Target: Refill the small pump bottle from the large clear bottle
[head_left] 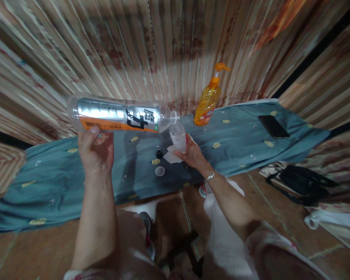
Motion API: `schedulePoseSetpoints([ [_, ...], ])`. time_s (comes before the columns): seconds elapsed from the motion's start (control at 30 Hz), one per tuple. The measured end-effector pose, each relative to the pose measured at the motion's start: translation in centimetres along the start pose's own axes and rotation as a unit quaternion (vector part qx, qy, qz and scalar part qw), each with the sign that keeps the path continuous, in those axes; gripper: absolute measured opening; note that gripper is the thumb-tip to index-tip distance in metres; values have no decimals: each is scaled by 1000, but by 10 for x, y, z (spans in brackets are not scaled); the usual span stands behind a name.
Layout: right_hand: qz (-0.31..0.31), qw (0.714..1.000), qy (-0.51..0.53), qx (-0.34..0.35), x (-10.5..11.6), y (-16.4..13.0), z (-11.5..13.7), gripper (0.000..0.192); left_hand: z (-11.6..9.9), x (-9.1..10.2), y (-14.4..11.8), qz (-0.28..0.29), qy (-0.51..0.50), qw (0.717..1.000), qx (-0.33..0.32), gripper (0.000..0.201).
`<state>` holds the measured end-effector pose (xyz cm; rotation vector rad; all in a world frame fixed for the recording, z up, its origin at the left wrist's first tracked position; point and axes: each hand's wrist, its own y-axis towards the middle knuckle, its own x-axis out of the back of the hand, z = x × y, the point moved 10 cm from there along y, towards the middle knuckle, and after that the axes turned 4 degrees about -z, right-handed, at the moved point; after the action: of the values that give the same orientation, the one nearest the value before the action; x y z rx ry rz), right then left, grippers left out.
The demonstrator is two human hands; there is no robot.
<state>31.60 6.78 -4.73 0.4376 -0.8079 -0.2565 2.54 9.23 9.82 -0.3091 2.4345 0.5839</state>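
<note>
My left hand (96,149) is wrapped round a large clear plastic bottle (116,116) with a silver and orange label. The bottle lies tipped on its side in the air, its uncapped neck pointing right. At its mouth is the top of a small clear bottle (177,134), which my right hand (194,153) grips together with a crumpled white tissue (172,155). The small bottle stands roughly upright, leaning a little. Whether liquid is running between the two, I cannot tell. Below them on the cloth lie a small black cap (159,154) and a round translucent lid (160,171).
A blue-green cloth with pineapple prints (221,140) covers the long table. On it stand an orange pump bottle (207,102) behind my right hand and a dark phone (273,126) at the right. Striped curtains (128,50) hang behind. A black bag (303,182) sits low at the right.
</note>
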Motion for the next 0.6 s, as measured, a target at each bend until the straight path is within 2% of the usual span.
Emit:
schedulePoseSetpoints([
  [0.27,21,999,7,-26,1,1,1,83,3,8,3,-10,-8,1000,0,34],
  [0.6,21,999,0,-24,0,1,-2,86,2,5,2,-11,-13,1000,4,38],
])
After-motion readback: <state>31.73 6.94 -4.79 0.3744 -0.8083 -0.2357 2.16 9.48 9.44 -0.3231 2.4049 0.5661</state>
